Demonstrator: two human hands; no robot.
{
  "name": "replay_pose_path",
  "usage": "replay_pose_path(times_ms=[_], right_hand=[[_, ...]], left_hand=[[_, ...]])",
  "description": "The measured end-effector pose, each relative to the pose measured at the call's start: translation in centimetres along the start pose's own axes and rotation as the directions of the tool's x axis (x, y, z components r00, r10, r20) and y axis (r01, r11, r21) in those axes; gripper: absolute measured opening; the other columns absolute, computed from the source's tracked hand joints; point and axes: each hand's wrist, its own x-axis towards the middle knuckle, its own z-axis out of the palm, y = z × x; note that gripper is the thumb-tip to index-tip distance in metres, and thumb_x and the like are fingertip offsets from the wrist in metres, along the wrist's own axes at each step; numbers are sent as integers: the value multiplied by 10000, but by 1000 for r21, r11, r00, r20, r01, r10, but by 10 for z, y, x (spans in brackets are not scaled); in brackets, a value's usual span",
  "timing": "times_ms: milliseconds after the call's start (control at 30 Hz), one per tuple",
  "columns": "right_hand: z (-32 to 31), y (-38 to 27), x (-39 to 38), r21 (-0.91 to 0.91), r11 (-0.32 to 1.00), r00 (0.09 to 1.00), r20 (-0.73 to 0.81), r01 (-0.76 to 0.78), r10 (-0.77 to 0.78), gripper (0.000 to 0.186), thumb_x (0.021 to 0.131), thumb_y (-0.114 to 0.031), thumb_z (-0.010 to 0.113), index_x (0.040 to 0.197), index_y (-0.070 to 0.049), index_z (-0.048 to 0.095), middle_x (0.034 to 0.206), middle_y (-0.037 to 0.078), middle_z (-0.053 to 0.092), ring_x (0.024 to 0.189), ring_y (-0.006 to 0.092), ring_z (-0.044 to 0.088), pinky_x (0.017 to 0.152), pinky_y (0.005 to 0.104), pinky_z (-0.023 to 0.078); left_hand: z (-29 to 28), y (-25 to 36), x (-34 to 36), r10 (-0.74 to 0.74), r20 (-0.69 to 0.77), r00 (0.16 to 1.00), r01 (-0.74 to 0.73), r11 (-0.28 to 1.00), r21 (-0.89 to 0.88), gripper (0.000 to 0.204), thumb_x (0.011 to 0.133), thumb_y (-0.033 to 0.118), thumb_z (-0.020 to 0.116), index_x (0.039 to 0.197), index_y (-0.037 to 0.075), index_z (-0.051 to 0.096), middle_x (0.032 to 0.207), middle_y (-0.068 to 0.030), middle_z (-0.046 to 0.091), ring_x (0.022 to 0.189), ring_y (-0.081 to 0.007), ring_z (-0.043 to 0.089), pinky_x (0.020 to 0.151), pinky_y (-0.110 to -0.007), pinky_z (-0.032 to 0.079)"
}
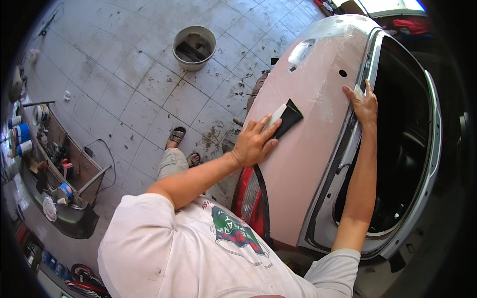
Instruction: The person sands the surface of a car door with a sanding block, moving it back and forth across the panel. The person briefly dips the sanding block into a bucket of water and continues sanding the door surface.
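Pink panel (318,124) of a car: on it, the left hand (253,144) grips a white block (276,115) with black sheet (289,121).
For good work, the block should probably lie flat, pressed evenly. The panel looks matt, with whitish patches. The right hand (365,109) touches the frame (373,55); whether gripping, I cannot tell.

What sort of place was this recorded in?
Probably a car body repair shop: a car panel has a patchy pinkish coating, what looks like a black abrasive sheet is being held against it, and tins stand at the left.
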Motion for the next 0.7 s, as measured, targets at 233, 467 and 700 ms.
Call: replay_pose_path(times_ms=[233,467,700], right_hand=[[2,-21,1,2,1000,1000,-19,-12,12,1168,679,-772,808,1559,-97,441,1375,303,582,1283,441,590,1074,506,484],[3,-13,-6,30,999,999,-29,-39,40,1140,688,-733,833,1566,-123,435,1364,255,579,1276,405,591,1077,490,486],[1,-34,6,54,998,1000,-24,-19,20,1129,686,-682,866,1560,-114,434,1325,231,593,1243,383,608,1049,477,501]], left_hand=[[33,-99,161,-326,29,945,327,942,-74,559,1058,437,489,1468,62,555,1356,-246,622,1105,-421,597,1016,-479,449],[-6,-31,54,-49,55,997,54,994,-90,578,1012,444,585,1521,175,527,1464,-275,508,1169,-402,552,1034,-503,463],[45,-112,218,-446,81,891,451,891,-52,545,1040,460,508,1478,138,554,1304,-283,614,1149,-443,575,956,-519,490]])
